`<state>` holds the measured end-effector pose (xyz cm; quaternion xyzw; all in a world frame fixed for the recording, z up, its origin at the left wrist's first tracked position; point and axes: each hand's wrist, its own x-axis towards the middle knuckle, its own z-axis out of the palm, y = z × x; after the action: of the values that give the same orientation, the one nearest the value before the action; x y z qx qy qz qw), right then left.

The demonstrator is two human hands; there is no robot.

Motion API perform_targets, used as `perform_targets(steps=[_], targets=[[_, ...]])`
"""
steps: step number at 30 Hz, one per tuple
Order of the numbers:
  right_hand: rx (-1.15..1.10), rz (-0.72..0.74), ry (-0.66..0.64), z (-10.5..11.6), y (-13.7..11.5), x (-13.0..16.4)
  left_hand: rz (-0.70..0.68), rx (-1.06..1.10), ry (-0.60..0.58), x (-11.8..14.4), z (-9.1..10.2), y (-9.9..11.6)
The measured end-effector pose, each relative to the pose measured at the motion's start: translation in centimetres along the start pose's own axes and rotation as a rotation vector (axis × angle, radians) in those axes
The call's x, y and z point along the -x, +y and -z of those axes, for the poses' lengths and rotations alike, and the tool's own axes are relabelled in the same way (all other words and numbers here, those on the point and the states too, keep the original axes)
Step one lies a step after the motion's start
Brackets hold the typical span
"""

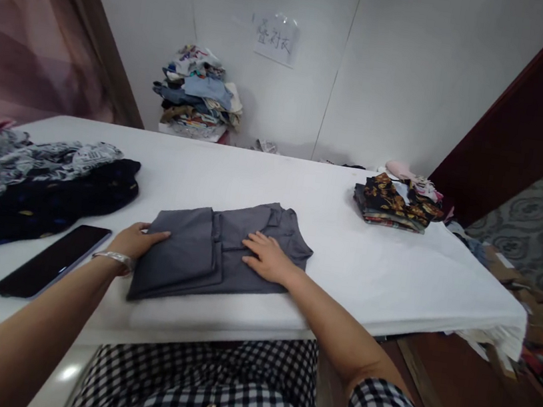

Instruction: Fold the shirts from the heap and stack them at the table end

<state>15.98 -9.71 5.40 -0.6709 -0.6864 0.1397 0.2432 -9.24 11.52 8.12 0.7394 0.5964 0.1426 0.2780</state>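
A dark grey shirt [179, 244] lies on the white-covered table [332, 273] in front of me, its left part doubled over in layers and its collar end to the right. At the folded left edge is my left hand [135, 240], thumb on top of the cloth and the other fingers partly hidden at the edge, closed on it. My right hand [268, 258] rests flat on the shirt's right part, with fingers spread and nothing held. A silver bracelet [117, 258] circles my left wrist.
Left of the shirt lies a dark tablet or large phone [51, 260], with a heap of patterned clothes [52, 179] behind it. Folded garments [395, 204] sit at the right. A tall clothes pile [200, 96] stands by the wall under a paper sign [277, 39].
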Motion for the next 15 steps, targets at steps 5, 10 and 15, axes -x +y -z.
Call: perform_targets(steps=[5, 10, 15], targets=[[-0.170, -0.056, 0.276, 1.4, 0.7, -0.3, -0.077, -0.136, 0.119, 2.4, 0.2, 0.7], [-0.521, -0.216, 0.190, 0.5, -1.1, -2.3, -0.362, -0.145, 0.308, 4.9, -0.6, 1.1], [-0.582, -0.337, 0.043, -1.3, -3.5, -6.5, -0.376, -0.116, 0.288, 5.3, -1.9, 0.0]])
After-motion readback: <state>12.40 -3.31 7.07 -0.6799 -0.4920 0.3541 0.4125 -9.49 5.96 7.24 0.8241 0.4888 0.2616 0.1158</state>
